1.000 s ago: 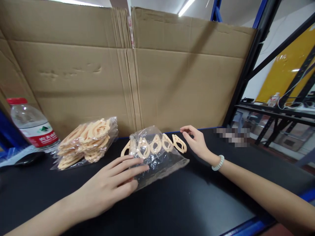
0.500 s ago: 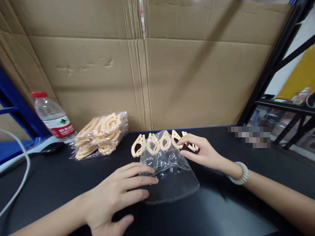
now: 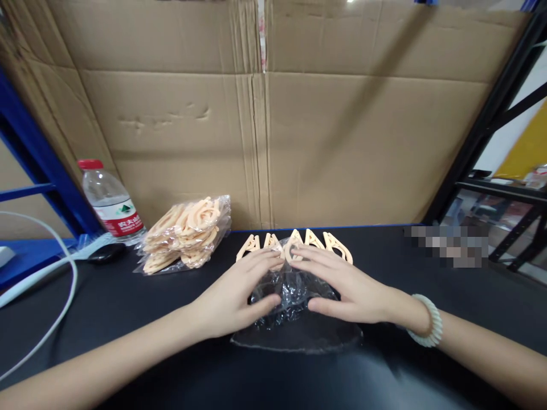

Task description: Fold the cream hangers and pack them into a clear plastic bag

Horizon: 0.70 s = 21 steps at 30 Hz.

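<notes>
A clear plastic bag (image 3: 297, 333) lies flat on the black table in front of me, its far end over some of the pieces behind it. These are several peach-coloured plastic clips (image 3: 339, 246), teardrop-shaped and hollow, standing out in a row. My left hand (image 3: 233, 293) rests over the bag's left side, fingers stretched toward the left clips. From the right, my right hand (image 3: 348, 285) reaches over the bag, fingers extended at the middle clips and thumb apart. Neither hand grips anything. Fingers hide parts of the clips and the bag.
A stack of bagged peach clips (image 3: 183, 233) sits to the left. Behind it are a water bottle (image 3: 113, 199) with a red cap, a black mouse-like object (image 3: 106, 254) and a white cable (image 3: 70, 302). A cardboard wall (image 3: 171, 114) closes off the back.
My left hand has moved forward and right onto the bag's far part. My right hand has shifted inward over the middle clips. The clips stand closer to an even row.
</notes>
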### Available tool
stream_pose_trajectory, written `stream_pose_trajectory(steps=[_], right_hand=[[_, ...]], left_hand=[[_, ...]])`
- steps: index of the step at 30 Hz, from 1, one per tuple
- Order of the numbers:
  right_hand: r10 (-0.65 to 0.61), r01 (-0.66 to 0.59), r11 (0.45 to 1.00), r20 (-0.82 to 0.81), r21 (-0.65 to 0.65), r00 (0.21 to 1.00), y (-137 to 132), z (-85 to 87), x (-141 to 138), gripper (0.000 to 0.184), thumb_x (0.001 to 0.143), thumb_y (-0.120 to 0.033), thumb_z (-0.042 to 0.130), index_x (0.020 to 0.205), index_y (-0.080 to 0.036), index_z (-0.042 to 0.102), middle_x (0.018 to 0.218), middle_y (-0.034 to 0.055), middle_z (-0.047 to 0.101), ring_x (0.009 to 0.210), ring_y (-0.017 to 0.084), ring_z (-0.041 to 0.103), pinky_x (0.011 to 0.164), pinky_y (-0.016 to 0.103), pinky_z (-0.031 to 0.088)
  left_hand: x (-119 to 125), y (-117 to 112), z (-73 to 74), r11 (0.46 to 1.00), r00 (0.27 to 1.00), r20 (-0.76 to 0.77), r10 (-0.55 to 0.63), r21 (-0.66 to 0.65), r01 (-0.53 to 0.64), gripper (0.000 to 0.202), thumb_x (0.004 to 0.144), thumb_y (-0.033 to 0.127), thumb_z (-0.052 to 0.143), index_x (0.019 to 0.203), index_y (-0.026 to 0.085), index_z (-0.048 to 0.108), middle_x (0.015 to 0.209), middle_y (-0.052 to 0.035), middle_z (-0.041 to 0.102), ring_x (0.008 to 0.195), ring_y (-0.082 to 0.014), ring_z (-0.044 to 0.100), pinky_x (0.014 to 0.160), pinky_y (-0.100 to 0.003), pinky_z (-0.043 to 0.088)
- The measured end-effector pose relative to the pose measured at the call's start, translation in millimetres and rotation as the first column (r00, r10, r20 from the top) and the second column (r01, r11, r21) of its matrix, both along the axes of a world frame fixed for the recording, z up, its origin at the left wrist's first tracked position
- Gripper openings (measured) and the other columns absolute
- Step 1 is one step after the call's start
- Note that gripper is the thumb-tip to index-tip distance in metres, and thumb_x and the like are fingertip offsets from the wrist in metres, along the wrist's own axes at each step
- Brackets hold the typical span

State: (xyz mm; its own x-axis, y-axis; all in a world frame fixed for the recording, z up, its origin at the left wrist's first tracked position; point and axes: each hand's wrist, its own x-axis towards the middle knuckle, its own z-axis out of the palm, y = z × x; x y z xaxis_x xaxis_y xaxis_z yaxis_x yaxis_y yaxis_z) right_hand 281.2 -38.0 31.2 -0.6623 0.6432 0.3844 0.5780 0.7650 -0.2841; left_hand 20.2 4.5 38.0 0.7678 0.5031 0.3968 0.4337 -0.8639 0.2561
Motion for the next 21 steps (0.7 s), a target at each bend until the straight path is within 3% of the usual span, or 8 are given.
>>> stream_pose_trajectory(steps=[2, 5, 8, 11, 14, 17, 21], right_hand=[[0.010, -0.004, 0.999, 0.124, -0.051, 0.992, -2.5, -0.1, -1.2, 0.067, 0.091, -0.053, 0.056, 0.145, -0.017, 0.041, 0.153, 0.0148, 0.033, 0.143, 0.029, 0.026, 0.117, 0.050, 0.019], [0.034, -0.016, 0.995, 0.196, -0.095, 0.980, -10.6, 2.7, -3.6, 0.065, 0.091, -0.058, 0.054, 0.140, -0.015, 0.049, 0.144, 0.0162, 0.047, 0.136, 0.029, 0.039, 0.117, 0.049, 0.018], [0.060, -0.047, 0.996, 0.165, -0.081, 0.984, -16.5, 6.1, -6.1, 0.050, 0.093, -0.052, 0.055, 0.129, -0.019, 0.059, 0.125, 0.0119, 0.063, 0.117, 0.026, 0.056, 0.110, 0.046, 0.032], [0.008, -0.007, 1.000, 0.094, -0.013, 0.996, -17.2, 4.6, -8.0, 0.034, 0.097, -0.038, 0.050, 0.124, -0.020, 0.062, 0.120, 0.0102, 0.066, 0.111, 0.024, 0.059, 0.102, 0.043, 0.043], [-0.052, 0.049, 0.998, 0.087, 0.037, 0.995, -16.6, -3.0, -9.2, 0.047, 0.096, -0.038, 0.052, 0.137, -0.016, 0.052, 0.141, 0.0159, 0.050, 0.132, 0.030, 0.043, 0.109, 0.049, 0.038], [-0.002, 0.022, 0.994, 0.188, -0.105, 0.982, -16.6, -11.5, -8.6, 0.073, 0.093, -0.051, 0.053, 0.148, -0.008, 0.034, 0.154, 0.0206, 0.028, 0.143, 0.033, 0.023, 0.115, 0.052, 0.027], [0.055, 0.015, 0.966, 0.260, -0.260, 0.964, -15.6, -16.6, -4.4, 0.076, 0.096, -0.055, 0.045, 0.152, -0.009, 0.021, 0.157, 0.0177, 0.016, 0.145, 0.032, 0.014, 0.118, 0.052, 0.017]], left_hand=[[1.2, 1.9, -6.9, 1.000, 0.985, -0.175, -0.013, 0.000, 0.013, 0.073, 0.086, 0.046, 0.061, 0.146, 0.012, 0.036, 0.153, -0.0211, 0.033, 0.142, -0.0374, 0.028, 0.112, -0.061, 0.026], [0.1, -7.7, -16.9, 1.000, 0.945, -0.325, -0.026, -0.022, 0.020, 0.084, 0.085, 0.053, 0.058, 0.151, 0.014, 0.026, 0.157, -0.0216, 0.019, 0.144, -0.0390, 0.017, 0.111, -0.065, 0.021], [-2.6, -24.3, -21.2, 1.000, 0.947, -0.319, -0.026, 0.004, 0.029, 0.086, 0.082, 0.050, 0.063, 0.152, 0.020, 0.024, 0.157, -0.0179, 0.019, 0.144, -0.0386, 0.017, 0.112, -0.064, 0.019], [-3.8, -35.6, -19.2, 0.998, 0.938, -0.342, -0.054, -0.048, 0.040, 0.087, 0.080, 0.049, 0.065, 0.152, 0.023, 0.025, 0.155, -0.0174, 0.025, 0.141, -0.0408, 0.025, 0.112, -0.064, 0.022], [-3.2, -37.3, -17.8, 0.996, 0.932, -0.356, -0.070, -0.080, 0.044, 0.088, 0.079, 0.052, 0.065, 0.152, 0.019, 0.027, 0.154, -0.0197, 0.026, 0.139, -0.0432, 0.027, 0.111, -0.066, 0.022], [-3.5, -35.7, -19.8, 0.997, 0.939, -0.339, -0.060, -0.072, 0.038, 0.093, 0.079, 0.053, 0.065, 0.153, 0.017, 0.021, 0.155, -0.0203, 0.022, 0.141, -0.0424, 0.024, 0.111, -0.067, 0.020], [-9.5, -37.8, -18.6, 0.993, 0.919, -0.389, -0.068, -0.118, 0.024, 0.092, 0.083, 0.057, 0.059, 0.154, 0.016, 0.016, 0.155, -0.0212, 0.020, 0.142, -0.0412, 0.021, 0.110, -0.068, 0.018]])
